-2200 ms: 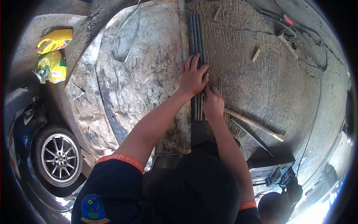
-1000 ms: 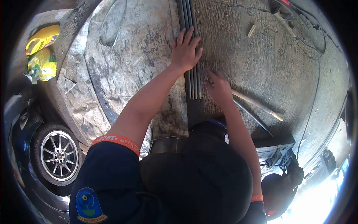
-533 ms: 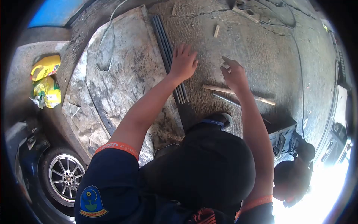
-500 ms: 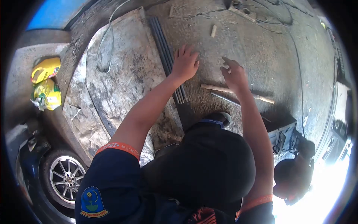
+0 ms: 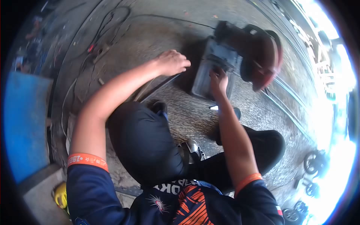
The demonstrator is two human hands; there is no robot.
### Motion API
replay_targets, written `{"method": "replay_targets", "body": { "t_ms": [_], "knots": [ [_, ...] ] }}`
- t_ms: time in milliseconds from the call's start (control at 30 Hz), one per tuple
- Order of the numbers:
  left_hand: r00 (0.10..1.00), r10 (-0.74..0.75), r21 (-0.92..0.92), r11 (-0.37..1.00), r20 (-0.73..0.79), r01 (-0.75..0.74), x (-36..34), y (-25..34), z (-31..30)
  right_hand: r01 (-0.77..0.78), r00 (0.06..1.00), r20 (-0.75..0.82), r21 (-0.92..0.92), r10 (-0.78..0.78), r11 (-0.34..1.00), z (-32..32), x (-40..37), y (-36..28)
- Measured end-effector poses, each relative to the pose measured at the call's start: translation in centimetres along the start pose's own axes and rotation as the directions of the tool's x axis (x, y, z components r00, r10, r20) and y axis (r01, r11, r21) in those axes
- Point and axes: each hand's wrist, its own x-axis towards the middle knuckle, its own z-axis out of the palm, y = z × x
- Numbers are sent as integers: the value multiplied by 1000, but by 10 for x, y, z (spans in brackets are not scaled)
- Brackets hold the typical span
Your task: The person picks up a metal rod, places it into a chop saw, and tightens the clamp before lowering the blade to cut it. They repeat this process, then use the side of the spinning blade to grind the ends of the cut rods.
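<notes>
Squarely at the right hand's (image 5: 219, 80) bent fingers sits a grey machine (image 5: 221, 50), its base (image 5: 201, 81) running lengthwise away from the person and its reddish rounded part (image 5: 268, 71) lying off to the right; blur hides whether those fingers grip anything. Farther off, the left hand (image 5: 171, 63) curls near the upper end of a thin rod (image 5: 161, 87) slanting down toward the knee (image 5: 131, 122), its hold uncertain.

A blue panel (image 5: 26, 123) at the far left; a yellow container (image 5: 60, 195) below it; dark wheels (image 5: 308, 163) along the bright right edge.
</notes>
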Motion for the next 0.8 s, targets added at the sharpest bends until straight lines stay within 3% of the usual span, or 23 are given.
{"method": "replay_targets", "body": {
  "t_ms": [33, 100, 133, 167, 200, 233, 267, 300, 333, 367, 433, 500, 567, 600, 633, 667, 700, 733, 767, 800],
  "knots": [
    [998, 46, 24, 999, -40, -45, 22, 8, -20, -104, 987, -114, 104, 115, 989, -19, -10, 14],
    [945, 133, 36, 991, -299, -128, 70, 31, -49, -85, 835, -483, 358, 262, 930, -31, -28, 96],
    [909, 183, 46, 983, -374, -179, 91, 50, -66, -201, 730, -554, 387, 401, 900, -27, -38, 168],
    [867, 224, 54, 973, -445, -224, 112, 70, -80, -325, 607, -538, 503, 584, 801, -28, -52, 177],
    [811, 295, 121, 955, -506, -272, 132, 91, -85, -404, 455, -497, 624, 739, 669, -29, -67, 185],
    [744, 363, 193, 931, -561, -309, 150, 111, -90, -446, 298, -334, 780, 894, 439, -28, -78, 153],
    [742, 407, 174, 911, -533, -375, 164, 131, -96, -425, 297, -23, 892, 955, 153, -30, -84, 158],
    [739, 429, 216, 903, -520, -372, 176, 144, -94, -408, 302, 291, 900, 908, -153, -26, -89, 169],
    [775, 402, 216, 916, -488, -339, 184, 152, -87, -363, 418, 301, 920, 857, -146, -14, -92, 178],
    [811, 369, 214, 929, -454, -303, 191, 158, -81, -364, 411, 312, 918, 857, -159, -9, -89, 188],
    [868, 354, 375, 901, -348, -216, 209, 157, -81, -456, 280, 361, 866, 890, -208, -3, -81, 211],
    [883, 386, 374, 886, -267, -274, 210, 151, -93, -493, 209, 348, 845, 914, -209, -9, -74, 205],
    [904, 342, 412, 885, -257, -218, 214, 152, -104, -512, 290, 140, 859, 947, 29, -3, -75, 194],
    [903, 351, 411, 882, -246, -231, 220, 155, -106, -568, 371, -131, 751, 919, 336, -2, -80, 179],
    [810, 412, 443, 871, -417, -215, 228, 156, -107, -585, 470, -373, 547, 800, 598, -5, -87, 150],
    [812, 346, 333, 921, -470, -200, 235, 158, -111, -574, 549, -484, 374, 681, 728, -5, -97, 115],
    [808, 278, 217, 958, -520, -189, 241, 159, -116, -330, 800, -508, 74, 320, 941, 20, -122, 117],
    [807, 194, 110, 981, -558, -160, 251, 155, -112, -114, 948, 246, -332, 203, 936, 33, -142, 118],
    [801, 112, 5, 991, -588, -134, 261, 151, -110, -80, 698, 698, -148, 161, 986, 30, -152, 77],
    [797, 121, 10, 990, -592, -142, 263, 154, -112, -28, 770, 629, -134, 106, 991, 52, -174, 67]
  ]
}}
